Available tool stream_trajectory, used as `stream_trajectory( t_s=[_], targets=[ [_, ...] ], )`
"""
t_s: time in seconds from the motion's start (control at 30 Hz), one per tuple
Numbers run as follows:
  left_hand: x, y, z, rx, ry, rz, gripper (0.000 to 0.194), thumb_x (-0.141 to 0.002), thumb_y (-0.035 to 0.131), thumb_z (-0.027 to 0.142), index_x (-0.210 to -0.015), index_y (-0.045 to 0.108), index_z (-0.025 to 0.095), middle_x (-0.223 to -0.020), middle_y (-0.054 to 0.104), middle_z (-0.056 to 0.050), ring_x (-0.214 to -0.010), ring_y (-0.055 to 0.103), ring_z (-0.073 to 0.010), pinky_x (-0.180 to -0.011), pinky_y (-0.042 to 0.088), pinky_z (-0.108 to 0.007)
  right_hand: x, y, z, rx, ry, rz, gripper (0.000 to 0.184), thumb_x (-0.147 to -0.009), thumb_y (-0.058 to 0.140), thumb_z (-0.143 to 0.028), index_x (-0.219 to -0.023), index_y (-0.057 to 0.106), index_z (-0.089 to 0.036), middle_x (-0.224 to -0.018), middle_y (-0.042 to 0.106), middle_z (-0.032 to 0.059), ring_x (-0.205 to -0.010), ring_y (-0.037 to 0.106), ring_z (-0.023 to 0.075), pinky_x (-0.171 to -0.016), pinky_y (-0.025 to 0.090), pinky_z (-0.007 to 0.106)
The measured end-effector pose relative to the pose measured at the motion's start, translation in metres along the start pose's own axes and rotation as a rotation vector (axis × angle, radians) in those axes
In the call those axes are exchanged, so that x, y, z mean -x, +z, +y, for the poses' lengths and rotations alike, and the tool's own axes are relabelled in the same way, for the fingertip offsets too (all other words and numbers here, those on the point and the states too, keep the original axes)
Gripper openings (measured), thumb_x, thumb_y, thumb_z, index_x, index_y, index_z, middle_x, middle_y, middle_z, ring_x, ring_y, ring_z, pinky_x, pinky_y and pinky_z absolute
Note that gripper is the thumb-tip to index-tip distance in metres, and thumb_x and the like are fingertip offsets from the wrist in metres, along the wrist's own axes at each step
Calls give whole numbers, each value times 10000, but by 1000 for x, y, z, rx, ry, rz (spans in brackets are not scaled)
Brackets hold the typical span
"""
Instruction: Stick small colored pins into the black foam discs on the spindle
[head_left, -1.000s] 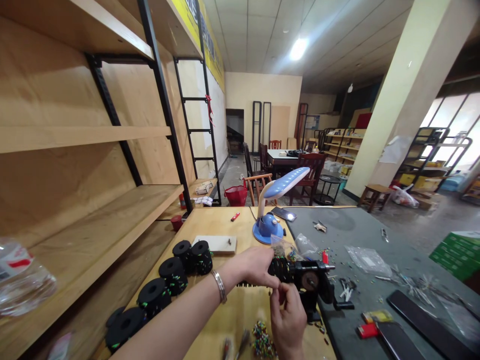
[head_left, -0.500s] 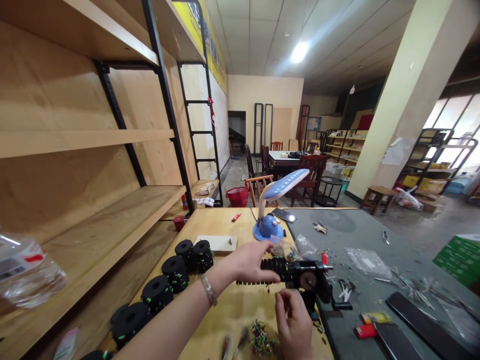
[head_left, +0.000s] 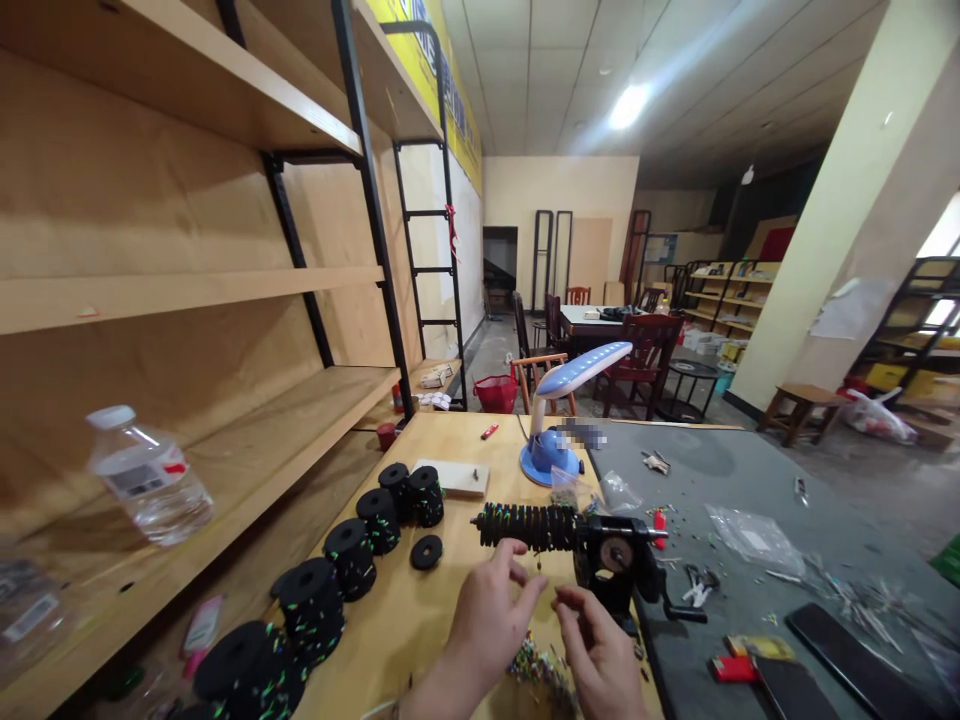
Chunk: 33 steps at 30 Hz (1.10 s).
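Observation:
A black hand-cranked winder stands on the table edge. Its shaft carries a row of black foam discs, with a tiny dark piece dangling below. My left hand is just below and in front of the discs, fingers apart, with nothing visible in it. To its right, my right hand has thumb and fingertips drawn together in a pinch; anything between them is too small to make out. Under and between the hands lies a pile of small multicoloured pieces, partly covered.
Stacks of black foam spools line the left side, with a loose foam disc nearby. A blue desk lamp stands behind the winder. Lighters, a dark phone, plastic bags and scissors lie right. A water bottle stands on the left shelf.
My left hand has let go of the discs on the shaft and come down toward me, uncovering them. My right hand has dropped slightly away from the winder. The view has turned left.

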<state>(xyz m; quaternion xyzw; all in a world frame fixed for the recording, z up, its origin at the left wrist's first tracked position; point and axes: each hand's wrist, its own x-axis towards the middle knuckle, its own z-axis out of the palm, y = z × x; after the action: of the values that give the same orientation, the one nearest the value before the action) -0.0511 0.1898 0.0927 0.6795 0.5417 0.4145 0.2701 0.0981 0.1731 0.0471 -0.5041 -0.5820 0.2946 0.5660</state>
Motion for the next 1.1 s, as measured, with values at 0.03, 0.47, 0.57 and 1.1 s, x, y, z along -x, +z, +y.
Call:
stream_trajectory(
  t_s=[0.03, 0.47, 0.57, 1.1],
  targets=[
    [-1, 4, 0, 43, -17, -13, 182, -847, 522, 351, -899, 580, 187, -633, 621, -2, -507, 540, -152, -508, 385, -258, -1, 0, -2, -45, 42, -16, 349, -743, 648, -505, -841, 724, -179, -733, 722, 75, -552, 615, 187, -518, 501, 258],
    [27, 8, 20, 198, 46, 27, 361, -926, 397, 439, -783, 628, 201, -582, 545, 3, -538, 476, -143, -523, 372, -240, -27, 6, -39, -613, 510, -261, 433, -586, 779, -512, -775, 704, -130, -581, 649, 14, -294, 371, 30, -316, 209, 170],
    [37, 7, 19, 118, 148, -11, 387, -944, 342, 402, -773, 644, 231, -683, 639, -31, -618, 563, -172, -623, 437, -272, -28, 8, -44, -750, 599, -278, 410, -608, 785, -466, -825, 698, -129, -723, 705, 68, -301, 314, -4, -327, 173, 164],
    [58, -13, 8, -178, 247, 48, 250, -911, 405, 268, -747, 591, 232, -671, 636, -59, -643, 611, -209, -582, 443, -302, -2, 8, -20, -645, 478, -310, 506, -575, 769, -602, -656, 476, -198, -401, 330, -137, -357, 214, 16, -365, 123, 143]
  ],
)
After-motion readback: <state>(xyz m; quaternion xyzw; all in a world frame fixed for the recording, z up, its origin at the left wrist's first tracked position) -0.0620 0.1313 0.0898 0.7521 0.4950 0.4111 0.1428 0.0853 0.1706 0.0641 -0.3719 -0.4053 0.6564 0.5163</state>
